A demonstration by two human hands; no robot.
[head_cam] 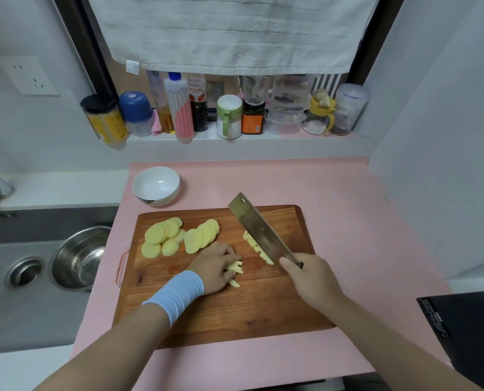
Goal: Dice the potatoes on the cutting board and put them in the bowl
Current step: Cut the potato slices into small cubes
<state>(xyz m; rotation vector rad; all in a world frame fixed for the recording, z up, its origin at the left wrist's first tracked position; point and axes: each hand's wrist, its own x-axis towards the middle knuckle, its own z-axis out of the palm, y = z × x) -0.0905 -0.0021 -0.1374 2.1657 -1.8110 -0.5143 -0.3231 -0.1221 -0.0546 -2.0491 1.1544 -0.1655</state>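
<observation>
A wooden cutting board [263, 306] lies on a pink mat. Round potato slices [178, 235] sit in two fanned piles at the board's back left. My left hand [215, 268], with a blue wristband, rests on the board with its fingers curled over a few potato strips [235, 268]. My right hand [309, 277] grips the handle of a cleaver [259, 228], whose blade points away to the back left, tilted over a row of cut potato pieces [256, 246]. A white bowl [156, 186] stands empty behind the board's left corner.
A steel sink [15, 266] on the left holds a metal bowl [78, 258]. Bottles and jars [226, 114] line the sill behind the mat, under a hanging towel. A black object [466, 328] juts in at the right front.
</observation>
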